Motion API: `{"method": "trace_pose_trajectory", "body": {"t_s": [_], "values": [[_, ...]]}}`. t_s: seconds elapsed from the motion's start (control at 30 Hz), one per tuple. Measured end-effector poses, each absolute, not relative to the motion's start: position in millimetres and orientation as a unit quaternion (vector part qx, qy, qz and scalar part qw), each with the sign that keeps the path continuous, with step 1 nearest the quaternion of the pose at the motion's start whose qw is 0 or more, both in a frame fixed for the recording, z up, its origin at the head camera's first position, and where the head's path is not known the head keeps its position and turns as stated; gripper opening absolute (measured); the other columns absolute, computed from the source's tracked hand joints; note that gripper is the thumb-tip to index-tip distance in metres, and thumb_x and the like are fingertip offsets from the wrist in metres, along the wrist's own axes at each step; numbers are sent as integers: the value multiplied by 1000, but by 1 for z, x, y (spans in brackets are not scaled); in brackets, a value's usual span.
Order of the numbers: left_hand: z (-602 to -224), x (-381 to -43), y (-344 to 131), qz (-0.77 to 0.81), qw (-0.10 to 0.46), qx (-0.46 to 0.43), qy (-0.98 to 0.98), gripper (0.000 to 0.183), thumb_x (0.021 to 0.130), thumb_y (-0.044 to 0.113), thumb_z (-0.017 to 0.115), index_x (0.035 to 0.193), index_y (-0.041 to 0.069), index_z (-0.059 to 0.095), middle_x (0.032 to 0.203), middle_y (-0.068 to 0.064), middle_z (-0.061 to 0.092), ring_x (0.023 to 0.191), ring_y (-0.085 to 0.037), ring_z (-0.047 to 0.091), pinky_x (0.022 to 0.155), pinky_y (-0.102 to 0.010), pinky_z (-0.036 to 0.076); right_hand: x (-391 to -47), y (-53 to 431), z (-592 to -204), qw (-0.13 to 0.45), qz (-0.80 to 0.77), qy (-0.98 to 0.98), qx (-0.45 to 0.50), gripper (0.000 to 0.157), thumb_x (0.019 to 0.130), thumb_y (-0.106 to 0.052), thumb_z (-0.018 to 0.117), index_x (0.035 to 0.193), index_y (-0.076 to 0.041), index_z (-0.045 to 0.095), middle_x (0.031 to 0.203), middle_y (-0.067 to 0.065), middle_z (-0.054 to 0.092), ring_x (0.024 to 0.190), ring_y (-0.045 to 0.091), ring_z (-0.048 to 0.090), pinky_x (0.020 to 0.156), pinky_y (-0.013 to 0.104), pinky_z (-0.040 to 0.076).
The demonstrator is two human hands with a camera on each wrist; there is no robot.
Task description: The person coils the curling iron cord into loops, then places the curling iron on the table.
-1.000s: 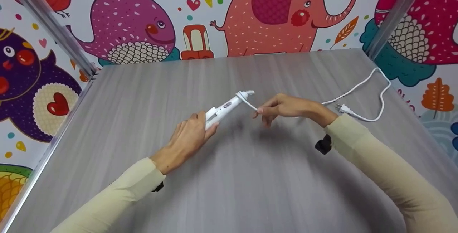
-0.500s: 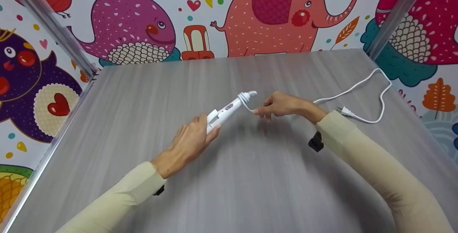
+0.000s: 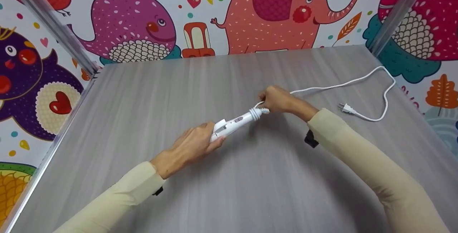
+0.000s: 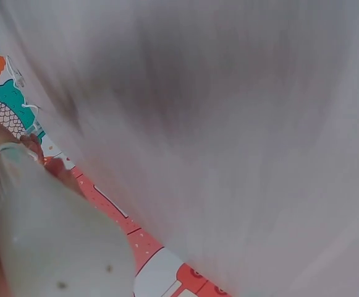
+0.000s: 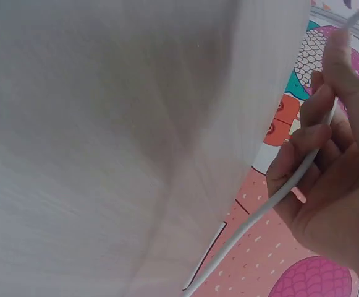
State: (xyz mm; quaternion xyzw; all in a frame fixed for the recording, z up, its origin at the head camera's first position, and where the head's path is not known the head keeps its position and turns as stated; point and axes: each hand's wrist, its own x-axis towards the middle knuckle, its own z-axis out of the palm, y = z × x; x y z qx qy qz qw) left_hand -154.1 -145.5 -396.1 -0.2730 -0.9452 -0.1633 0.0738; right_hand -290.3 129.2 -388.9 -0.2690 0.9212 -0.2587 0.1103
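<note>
A white hair straightener (image 3: pixel 236 121) is held above the table, tilted up to the right. My left hand (image 3: pixel 193 141) grips its near end, hiding that part. Several turns of white cord (image 3: pixel 254 114) lie round the handle's far end. My right hand (image 3: pixel 281 98) is just beyond that end. In the right wrist view its thumb and curled fingers (image 5: pixel 318 133) pinch the cord (image 5: pixel 272 201), which crosses the palm. In the left wrist view the straightener's white body (image 4: pixel 62 235) looms close, and much of the left hand is out of sight.
The loose cord (image 3: pixel 350 81) runs right across the grey table (image 3: pixel 143 97) and bends back to a two-pronged plug (image 3: pixel 347 108). Metal posts (image 3: pixel 400 14) stand at the back corners. A wall with cartoon animals (image 3: pixel 200 7) closes the back.
The right hand has carried the cord round the handle end to its far side, adding to the wrap. The straightener has shifted right and toward me and lies flatter. The plug stays on the table.
</note>
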Motion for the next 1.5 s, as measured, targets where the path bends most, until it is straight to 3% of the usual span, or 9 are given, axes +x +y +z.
{"method": "trace_pose_trajectory", "body": {"t_s": [0.33,0.5,0.63,0.77,1.0,1.13,1.37,1.5], "values": [[-393,-161,-145,-153,35,-306,-939,33,99,31,62,101,-2,57,78,-10,62,60,-19,54,51,-35,47,-286,126,-381,76,-265,896,-347,12,88,-18,78,90,-8,71,84,5,71,75,15,56,67,31,47],[-391,-164,-145,-146,-7,-301,-943,35,100,33,60,105,-1,57,83,-13,66,63,-21,57,55,-38,49,-282,123,-380,46,-264,874,-404,12,88,-15,77,94,-5,73,92,8,68,86,20,62,78,37,51],[-394,-165,-142,-145,-23,-287,-947,38,100,34,60,109,-2,58,86,-16,68,65,-23,59,56,-41,50,-276,118,-377,40,-267,863,-428,8,89,-10,75,94,-4,74,93,10,65,87,23,61,78,39,51],[-397,-167,-141,-143,-4,-260,-955,37,99,33,62,107,-4,58,82,-17,66,63,-26,59,54,-44,50,-270,116,-373,23,-256,867,-427,7,91,-11,71,94,-5,74,91,9,67,84,22,60,75,36,49],[-400,-167,-146,-121,64,-215,-967,37,98,33,64,99,-3,54,75,-17,62,56,-28,59,48,-46,49,-258,119,-366,28,-276,874,-398,21,100,-16,59,99,-3,75,85,8,67,74,17,54,67,31,44],[-398,-167,-146,-134,75,-189,-970,38,99,33,62,102,-4,55,76,-17,62,57,-27,59,48,-44,50,-252,124,-369,68,-299,870,-386,23,101,-16,57,98,-3,76,76,8,69,68,18,60,63,28,46],[-396,-161,-146,-159,79,-165,-970,38,100,34,60,101,-3,54,75,-15,61,55,-22,55,46,-39,47,-253,136,-388,221,-347,847,-336,26,103,-21,56,104,-5,76,74,10,65,68,19,56,60,25,43],[-397,-157,-146,-174,79,-170,-967,39,100,35,60,102,-3,54,75,-14,61,55,-19,53,45,-36,46,-261,140,-398,251,-346,852,-302,30,102,-30,57,104,-7,77,74,7,62,68,17,54,59,25,42]]}}
